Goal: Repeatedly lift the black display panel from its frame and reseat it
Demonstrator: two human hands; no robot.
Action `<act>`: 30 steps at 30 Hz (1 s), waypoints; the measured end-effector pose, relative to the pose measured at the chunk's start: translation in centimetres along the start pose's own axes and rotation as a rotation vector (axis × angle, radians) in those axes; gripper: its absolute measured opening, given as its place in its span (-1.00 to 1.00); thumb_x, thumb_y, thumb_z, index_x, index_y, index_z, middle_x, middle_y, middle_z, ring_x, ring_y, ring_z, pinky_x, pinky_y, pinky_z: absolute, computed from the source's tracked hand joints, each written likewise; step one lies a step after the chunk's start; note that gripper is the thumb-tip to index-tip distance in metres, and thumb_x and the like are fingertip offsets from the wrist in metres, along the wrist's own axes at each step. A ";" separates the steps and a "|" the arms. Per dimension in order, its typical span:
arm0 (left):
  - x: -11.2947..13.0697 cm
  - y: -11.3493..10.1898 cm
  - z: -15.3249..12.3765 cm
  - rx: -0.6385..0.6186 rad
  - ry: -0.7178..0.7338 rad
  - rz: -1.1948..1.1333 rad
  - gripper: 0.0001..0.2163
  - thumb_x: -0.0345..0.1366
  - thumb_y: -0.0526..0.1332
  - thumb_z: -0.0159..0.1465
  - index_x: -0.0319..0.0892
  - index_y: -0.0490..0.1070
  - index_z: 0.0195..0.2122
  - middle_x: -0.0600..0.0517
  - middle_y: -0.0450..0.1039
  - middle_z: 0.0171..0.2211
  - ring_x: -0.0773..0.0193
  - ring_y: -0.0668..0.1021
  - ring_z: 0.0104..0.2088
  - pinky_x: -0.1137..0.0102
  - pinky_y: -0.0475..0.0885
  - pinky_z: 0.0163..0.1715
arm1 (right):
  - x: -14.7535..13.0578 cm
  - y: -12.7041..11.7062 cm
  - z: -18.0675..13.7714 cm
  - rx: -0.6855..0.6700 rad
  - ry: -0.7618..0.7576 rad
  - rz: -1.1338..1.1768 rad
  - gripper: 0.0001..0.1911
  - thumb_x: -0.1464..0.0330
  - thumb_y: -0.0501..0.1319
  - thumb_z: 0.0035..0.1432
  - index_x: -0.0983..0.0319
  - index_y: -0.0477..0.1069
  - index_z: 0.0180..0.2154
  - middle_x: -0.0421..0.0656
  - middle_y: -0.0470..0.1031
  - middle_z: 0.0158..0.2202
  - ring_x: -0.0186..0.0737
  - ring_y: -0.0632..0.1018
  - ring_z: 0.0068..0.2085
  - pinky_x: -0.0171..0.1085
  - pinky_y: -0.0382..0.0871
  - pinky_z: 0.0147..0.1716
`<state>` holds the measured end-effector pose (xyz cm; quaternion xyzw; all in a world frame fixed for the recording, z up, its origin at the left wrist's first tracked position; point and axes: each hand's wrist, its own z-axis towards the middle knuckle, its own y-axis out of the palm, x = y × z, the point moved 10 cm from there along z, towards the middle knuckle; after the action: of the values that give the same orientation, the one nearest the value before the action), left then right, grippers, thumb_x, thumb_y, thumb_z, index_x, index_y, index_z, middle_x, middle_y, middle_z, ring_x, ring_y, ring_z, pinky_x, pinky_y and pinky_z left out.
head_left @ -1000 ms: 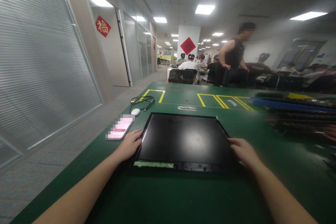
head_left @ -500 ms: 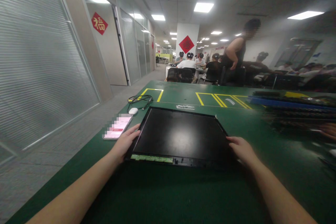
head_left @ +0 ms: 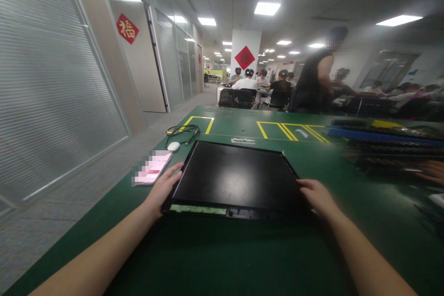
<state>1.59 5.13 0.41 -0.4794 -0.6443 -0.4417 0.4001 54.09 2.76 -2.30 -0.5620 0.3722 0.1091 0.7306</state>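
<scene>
A black flat display panel in a dark frame lies before me, its dark screen side facing up. Along its near edge, on the left, runs a green circuit strip. My left hand grips the panel's left edge, fingers on the frame. On the opposite edge, my right hand is closed with thumb on top and the other fingers mostly hidden beneath. Whether the panel rests flat on the green table or is slightly lifted, I cannot tell.
Left of the panel are a phone, a white round-edged object and a coiled black cable. Dark panels and a blue strip are stacked at right, near another person's hand. Yellow tape marks the far tabletop.
The panel and both my hands keep the same position on the table; the view shifts slightly. In the background, a standing person has moved to the right.
</scene>
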 end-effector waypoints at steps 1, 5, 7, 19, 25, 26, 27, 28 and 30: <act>0.0 0.0 0.0 -0.002 0.007 0.008 -0.46 -0.37 0.20 0.33 -0.01 0.17 0.33 0.07 0.61 -0.46 0.30 0.59 -0.60 0.48 0.46 -0.61 | -0.1 0.0 -0.1 -0.008 0.003 -0.002 -0.59 0.46 0.15 0.02 0.22 0.60 -0.09 -0.05 0.58 -0.05 -0.10 0.58 -0.11 -0.13 0.43 -0.02; -0.1 0.1 0.1 -0.031 0.016 0.040 -0.32 -0.33 0.31 0.25 0.03 0.09 0.36 0.05 0.63 -0.41 0.26 0.62 -0.59 0.43 0.50 -0.59 | -0.6 -0.3 -0.4 -0.004 0.011 -0.030 -0.59 0.47 0.16 0.03 0.24 0.61 -0.09 -0.02 0.56 -0.02 -0.10 0.57 -0.09 -0.17 0.42 -0.02; -0.2 0.3 0.1 -0.046 0.009 0.022 -0.27 -0.36 0.35 0.21 0.03 0.08 0.37 0.05 0.63 -0.42 0.26 0.61 -0.60 0.43 0.51 -0.59 | -0.8 -0.4 -0.5 0.004 0.009 -0.027 -0.61 0.48 0.16 0.02 0.24 0.61 -0.11 -0.02 0.55 -0.02 -0.10 0.57 -0.09 -0.18 0.42 -0.02; 0.1 1.1 -0.7 -0.088 -0.052 -0.017 -0.55 -0.46 0.35 0.17 -0.21 0.44 0.12 -0.06 0.68 -0.37 0.14 0.69 -0.43 0.39 0.58 -0.48 | 0.0 0.0 -0.1 0.011 0.007 0.023 -0.60 0.48 0.15 0.00 0.23 0.61 -0.13 -0.04 0.57 -0.06 -0.12 0.58 -0.14 -0.19 0.45 -0.07; 1.0 1.4 -0.8 -0.120 -0.008 -0.048 -0.71 -0.48 0.22 0.23 -0.24 0.53 -0.02 -0.10 0.68 -0.26 0.13 0.70 -0.26 0.39 0.60 -0.35 | -0.1 -0.3 -0.2 0.031 -0.003 0.007 -0.62 0.48 0.16 0.00 0.19 0.62 -0.15 -0.07 0.58 -0.06 -0.12 0.58 -0.11 -0.22 0.44 -0.07; 1.2 1.4 -0.7 -0.122 0.000 -0.044 -0.73 -0.46 0.20 0.26 -0.24 0.54 -0.03 -0.10 0.68 -0.24 0.13 0.69 -0.23 0.39 0.60 -0.33 | -0.2 -0.4 -0.2 0.031 -0.003 0.001 -0.62 0.47 0.16 -0.01 0.20 0.62 -0.15 -0.06 0.58 -0.06 -0.12 0.58 -0.11 -0.22 0.44 -0.07; 1.3 1.4 -0.7 -0.121 0.006 -0.036 -0.74 -0.45 0.18 0.27 -0.24 0.54 -0.04 -0.10 0.68 -0.22 0.13 0.69 -0.21 0.38 0.60 -0.30 | -0.2 -0.4 -0.2 0.028 -0.006 -0.004 -0.61 0.47 0.16 -0.01 0.20 0.62 -0.15 -0.05 0.58 -0.06 -0.12 0.58 -0.11 -0.22 0.43 -0.06; 1.3 1.3 -0.6 -0.118 0.007 -0.020 -0.74 -0.44 0.18 0.28 -0.23 0.54 -0.05 -0.10 0.67 -0.20 0.13 0.69 -0.19 0.37 0.60 -0.27 | -0.3 -0.3 -0.2 0.022 -0.009 -0.007 -0.61 0.47 0.16 -0.01 0.21 0.62 -0.15 -0.05 0.58 -0.06 -0.12 0.58 -0.11 -0.22 0.43 -0.05; 1.2 1.0 -0.5 -0.113 0.005 0.025 -0.74 -0.42 0.20 0.26 -0.21 0.54 -0.05 -0.11 0.67 -0.17 0.10 0.68 -0.16 0.34 0.59 -0.23 | -0.4 -0.3 -0.2 0.016 -0.008 -0.006 -0.61 0.47 0.16 -0.01 0.21 0.62 -0.14 -0.05 0.58 -0.07 -0.12 0.58 -0.11 -0.20 0.42 -0.03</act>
<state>2.37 5.11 1.85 -0.5082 -0.6113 -0.4735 0.3792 53.94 2.57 -1.80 -0.5569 0.3684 0.1059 0.7369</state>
